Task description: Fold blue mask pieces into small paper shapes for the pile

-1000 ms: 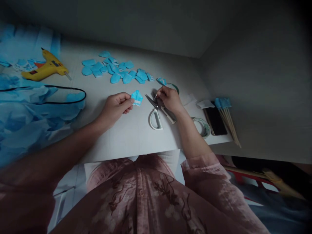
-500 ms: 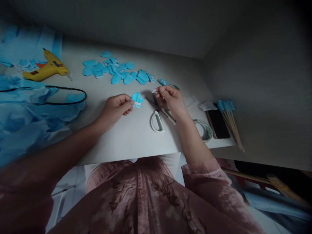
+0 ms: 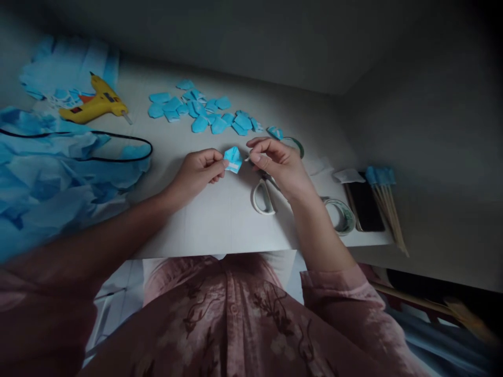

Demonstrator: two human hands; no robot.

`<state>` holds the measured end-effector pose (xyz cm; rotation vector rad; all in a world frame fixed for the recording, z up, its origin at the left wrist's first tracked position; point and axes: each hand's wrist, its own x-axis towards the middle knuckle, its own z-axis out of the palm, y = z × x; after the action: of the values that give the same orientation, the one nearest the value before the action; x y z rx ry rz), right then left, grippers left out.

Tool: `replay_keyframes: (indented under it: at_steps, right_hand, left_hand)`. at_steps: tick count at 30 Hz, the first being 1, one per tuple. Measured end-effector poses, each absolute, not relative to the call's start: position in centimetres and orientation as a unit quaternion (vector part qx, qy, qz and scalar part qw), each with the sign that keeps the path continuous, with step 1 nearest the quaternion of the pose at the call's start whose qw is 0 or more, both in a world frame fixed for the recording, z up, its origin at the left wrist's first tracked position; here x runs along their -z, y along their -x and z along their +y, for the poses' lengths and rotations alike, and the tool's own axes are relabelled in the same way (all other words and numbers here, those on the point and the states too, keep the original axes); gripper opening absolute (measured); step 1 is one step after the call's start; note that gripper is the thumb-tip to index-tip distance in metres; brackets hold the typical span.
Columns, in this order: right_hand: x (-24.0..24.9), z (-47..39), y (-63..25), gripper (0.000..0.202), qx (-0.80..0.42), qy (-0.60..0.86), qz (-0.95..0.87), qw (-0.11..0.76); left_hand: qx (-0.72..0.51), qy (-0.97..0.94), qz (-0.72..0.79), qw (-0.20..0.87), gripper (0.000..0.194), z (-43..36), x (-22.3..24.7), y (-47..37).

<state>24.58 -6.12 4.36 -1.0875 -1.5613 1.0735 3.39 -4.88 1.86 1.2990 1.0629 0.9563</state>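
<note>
My left hand (image 3: 200,170) pinches a small folded blue piece (image 3: 233,159) with a white strip across its lower part. Just right of it, my right hand (image 3: 281,162) is closed at the fingertips on a small whitish strip (image 3: 247,157), too small to make out well. Scissors with white handles (image 3: 263,198) lie partly under my right hand, their blades mostly hidden. Beyond both hands, several folded blue pieces (image 3: 199,124) are spread on the white table (image 3: 220,225).
A yellow glue gun (image 3: 96,104) lies at the back left, near crumpled blue sheets (image 3: 58,183) and a black loop. At the right are a tape roll (image 3: 346,217), a dark phone (image 3: 367,207) and sticks with blue tips (image 3: 389,201). A wall borders the table.
The whole view has shifted, so table objects appear farther right. My right hand has moved closer to the blue piece and now covers the scissor blades.
</note>
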Motion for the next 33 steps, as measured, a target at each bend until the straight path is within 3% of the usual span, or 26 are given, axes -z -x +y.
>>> replay_keyframes:
  at_steps: [20, 33]
  right_hand:
    - [-3.1, -5.5, -23.3, 0.037, -0.508, 0.415, -0.606, 0.45]
    - [-2.0, -6.2, -22.3, 0.015, -0.378, 0.47, -0.641, 0.475]
  left_hand:
    - [-0.404, -0.635, 0.423, 0.505, 0.018, -4.8, -1.5, -3.3]
    - [-0.4, -0.647, 0.417, 0.497, 0.02, -4.9, -1.3, -3.3]
